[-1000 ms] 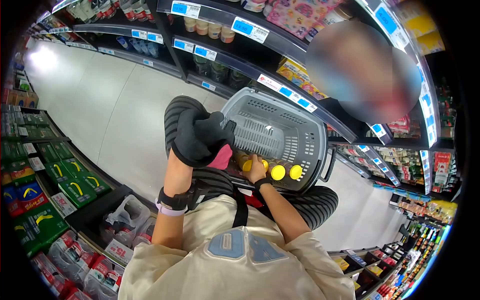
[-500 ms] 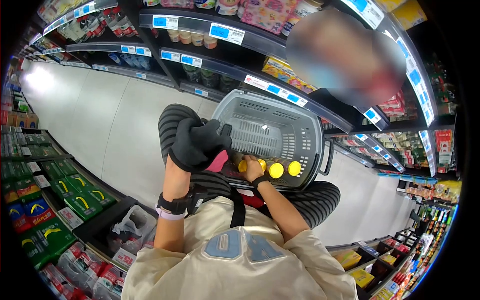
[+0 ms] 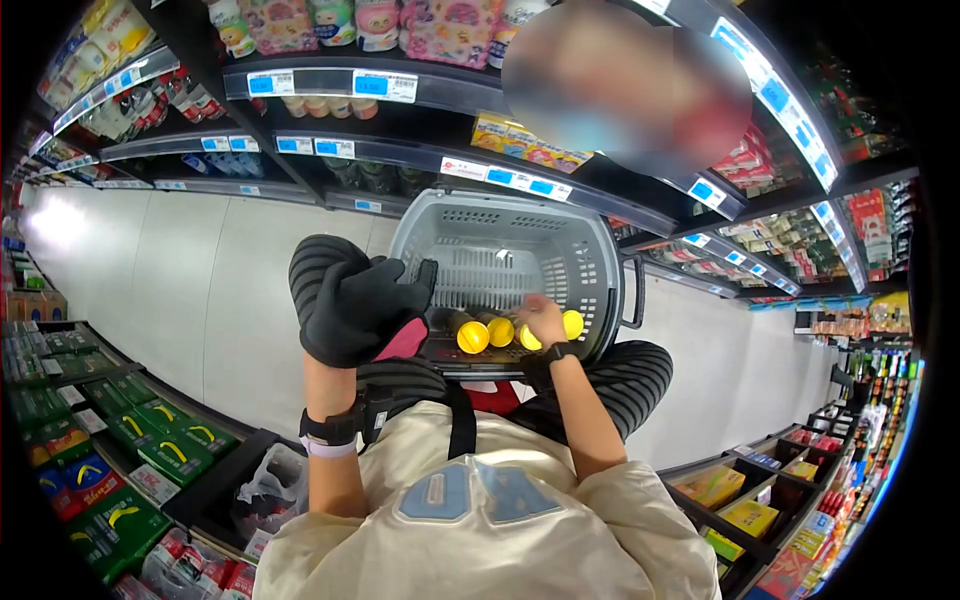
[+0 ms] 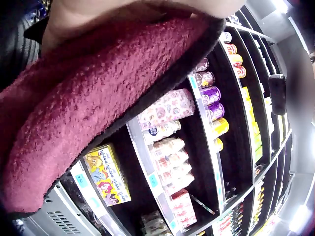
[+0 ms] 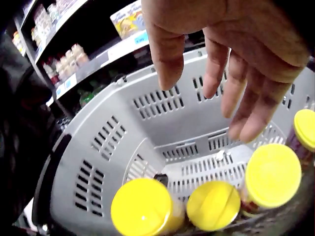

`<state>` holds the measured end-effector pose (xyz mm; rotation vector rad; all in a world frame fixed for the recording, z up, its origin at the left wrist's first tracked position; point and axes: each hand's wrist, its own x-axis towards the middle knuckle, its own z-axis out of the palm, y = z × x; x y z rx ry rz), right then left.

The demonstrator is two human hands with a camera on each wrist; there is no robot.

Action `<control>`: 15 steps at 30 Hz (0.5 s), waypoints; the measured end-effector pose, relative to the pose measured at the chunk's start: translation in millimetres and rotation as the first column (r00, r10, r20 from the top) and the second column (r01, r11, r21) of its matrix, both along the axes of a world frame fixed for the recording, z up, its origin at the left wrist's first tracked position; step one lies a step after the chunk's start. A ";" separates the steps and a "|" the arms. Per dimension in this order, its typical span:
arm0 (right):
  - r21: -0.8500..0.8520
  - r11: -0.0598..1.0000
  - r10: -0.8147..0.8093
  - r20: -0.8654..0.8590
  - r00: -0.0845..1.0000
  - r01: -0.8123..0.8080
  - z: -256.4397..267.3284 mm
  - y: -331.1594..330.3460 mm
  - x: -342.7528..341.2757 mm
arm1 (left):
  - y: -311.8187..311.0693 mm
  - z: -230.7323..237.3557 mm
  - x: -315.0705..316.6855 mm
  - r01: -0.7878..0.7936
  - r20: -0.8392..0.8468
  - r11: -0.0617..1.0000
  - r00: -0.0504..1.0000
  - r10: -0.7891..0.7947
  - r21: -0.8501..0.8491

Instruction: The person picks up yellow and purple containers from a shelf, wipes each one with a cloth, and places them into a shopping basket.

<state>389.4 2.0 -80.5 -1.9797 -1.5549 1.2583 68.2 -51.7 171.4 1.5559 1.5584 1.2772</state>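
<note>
Four yellow-lidded jars [image 3: 473,338] in basket [image 3: 592,240]; right hand [image 3: 541,320] above, spread; left hand [image 4: 98,14] under dark cloth [image 3: 358,305], unclear.

Grey is recorded for the basket [image 5: 170,129], bright yellow for the lids [image 5: 142,207]. The cloth [image 3: 355,310] at left is noted as black, its lining [image 4: 98,93] as pink to maroon. Dark stripes are seen on the trousers [image 3: 635,390]. The near shirt [image 3: 480,560] is marked cream, with pale blue lettering [image 3: 437,492]. White and blue are logged for the far labels [image 3: 385,86], green for the packs [image 3: 175,455] at left.
</note>
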 end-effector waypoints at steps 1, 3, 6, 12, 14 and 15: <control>0.004 0.997 -0.082 -0.104 0.991 0.082 5.7 6.2 8.4 | -3.4 2.1 4.5 -0.037 0.127 0.999 0.991 0.041 -0.036; 0.068 0.992 -0.106 -0.070 0.992 0.110 29.7 15.1 21.4 | -17.7 7.3 14.9 -0.112 0.350 0.987 0.925 0.146 -0.116; 0.178 0.984 -0.023 -0.024 0.999 0.027 102.8 35.4 23.1 | -48.2 -32.2 11.5 -0.035 0.866 0.999 0.497 0.052 -0.040; 0.486 0.869 0.135 -0.043 0.990 -0.097 280.9 75.9 10.3 | -23.4 -9.4 26.4 0.111 0.904 0.988 0.425 0.055 -0.112; 0.646 0.754 0.162 -0.010 0.987 -0.117 334.5 86.7 6.5 | -23.9 -32.2 23.4 0.156 0.896 0.985 0.444 0.000 -0.077; 0.717 0.685 0.160 0.025 0.987 -0.130 364.6 92.0 3.1 | -22.5 -35.7 25.0 0.147 0.900 0.986 0.436 0.011 -0.083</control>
